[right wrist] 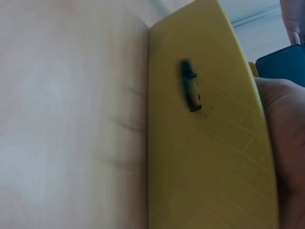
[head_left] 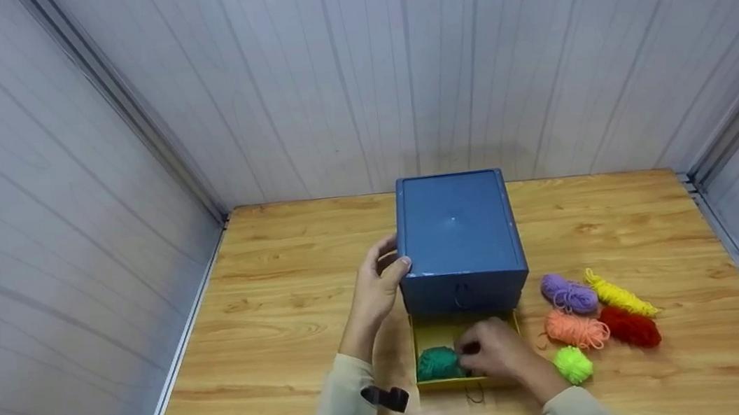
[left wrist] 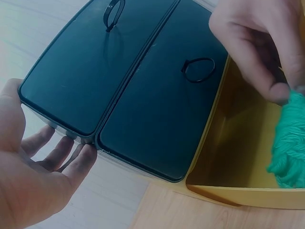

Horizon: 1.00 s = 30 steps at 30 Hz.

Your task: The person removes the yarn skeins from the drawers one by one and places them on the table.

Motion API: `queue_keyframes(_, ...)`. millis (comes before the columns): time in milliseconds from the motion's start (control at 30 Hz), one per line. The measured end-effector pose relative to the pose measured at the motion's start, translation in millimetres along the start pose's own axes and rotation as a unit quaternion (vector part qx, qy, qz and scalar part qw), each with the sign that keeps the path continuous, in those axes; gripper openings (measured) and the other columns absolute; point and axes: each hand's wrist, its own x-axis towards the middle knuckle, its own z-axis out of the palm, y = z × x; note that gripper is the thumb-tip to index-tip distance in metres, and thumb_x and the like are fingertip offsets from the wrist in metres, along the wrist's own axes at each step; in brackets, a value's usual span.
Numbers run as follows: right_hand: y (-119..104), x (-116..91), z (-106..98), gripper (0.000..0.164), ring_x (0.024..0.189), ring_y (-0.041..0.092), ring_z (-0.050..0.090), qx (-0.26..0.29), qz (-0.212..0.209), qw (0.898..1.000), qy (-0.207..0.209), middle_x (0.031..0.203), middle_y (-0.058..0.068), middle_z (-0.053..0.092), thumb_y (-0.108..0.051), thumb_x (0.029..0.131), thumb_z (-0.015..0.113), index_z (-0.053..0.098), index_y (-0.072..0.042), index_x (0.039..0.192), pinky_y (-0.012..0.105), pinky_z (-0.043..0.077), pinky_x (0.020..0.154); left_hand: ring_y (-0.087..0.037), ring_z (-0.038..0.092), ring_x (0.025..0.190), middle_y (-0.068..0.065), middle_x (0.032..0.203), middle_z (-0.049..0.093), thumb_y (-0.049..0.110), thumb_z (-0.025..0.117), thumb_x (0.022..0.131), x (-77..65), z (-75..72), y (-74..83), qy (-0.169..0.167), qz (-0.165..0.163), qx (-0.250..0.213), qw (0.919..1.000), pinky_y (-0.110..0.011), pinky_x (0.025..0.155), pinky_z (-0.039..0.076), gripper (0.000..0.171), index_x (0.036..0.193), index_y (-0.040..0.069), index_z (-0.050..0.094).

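A blue drawer cabinet stands on the wooden floor, its yellow bottom drawer pulled out towards me. At the cabinet's left side my left hand presses its fingertips to the wall, thumb at the top edge. Inside the drawer lies a green yarn skein. My right hand reaches in and pinches the skein's end, as the left wrist view shows with the green yarn. Two dark upper drawers are closed. The drawer's yellow front hides the right fingertips in the right wrist view.
Right of the drawer lie a purple skein, a yellow skein, a peach skein, a red skein and a lime yarn ball. Pale panel walls enclose the back and sides. A black loop handle sticks out from the drawer front.
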Motion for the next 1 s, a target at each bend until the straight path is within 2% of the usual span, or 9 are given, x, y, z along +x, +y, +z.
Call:
queue_keyframes(167,-1.4,-3.2,-7.5,0.007,0.077,0.006,0.065,-0.018,-0.008,0.999,0.029,0.085,-0.008,0.076,-0.015,0.08,0.077,0.081,-0.018,0.085,0.028,0.056,0.07,-0.036,0.051,0.135,-0.019,0.144,0.053,0.01,0.064,0.098,-0.7,1.1,0.5,0.002,0.001,-0.002,1.0,-0.04,0.107,0.049,0.052,0.147,0.002,0.05)
queue_keyframes(300,1.7,-9.3,-11.9,0.007,0.078,0.006,0.065,-0.02,-0.004,0.999,0.046,0.085,-0.009,0.074,-0.016,0.078,0.076,0.079,-0.018,0.084,0.027,0.055,0.071,-0.036,0.051,0.136,-0.02,0.144,0.052,0.009,0.063,0.099,-1.8,2.2,0.5,0.0,0.003,-0.009,1.0,-0.04,0.107,0.05,0.052,0.148,0.001,0.048)
queue_keyframes(600,8.5,-26.2,-20.0,0.014,0.075,0.004,0.061,0.021,-0.024,0.995,0.094,0.081,-0.012,0.069,-0.009,0.075,0.076,0.076,-0.021,0.081,0.023,0.053,0.068,-0.034,0.051,0.135,-0.017,0.145,0.053,0.012,0.064,0.1,-2.0,2.0,0.7,0.002,-0.005,0.005,1.0,-0.042,0.109,0.048,0.051,0.148,0.005,0.049)
queue_keyframes(1000,3.2,-44.4,-44.7,0.018,0.075,0.01,0.066,0.025,-0.034,0.99,0.131,0.083,-0.013,0.07,-0.007,0.078,0.079,0.076,-0.023,0.084,0.028,0.056,0.067,-0.034,0.051,0.136,-0.018,0.146,0.052,0.013,0.063,0.1,-1.0,2.1,0.7,0.005,-0.006,0.004,1.0,-0.042,0.11,0.048,0.052,0.148,0.003,0.049)
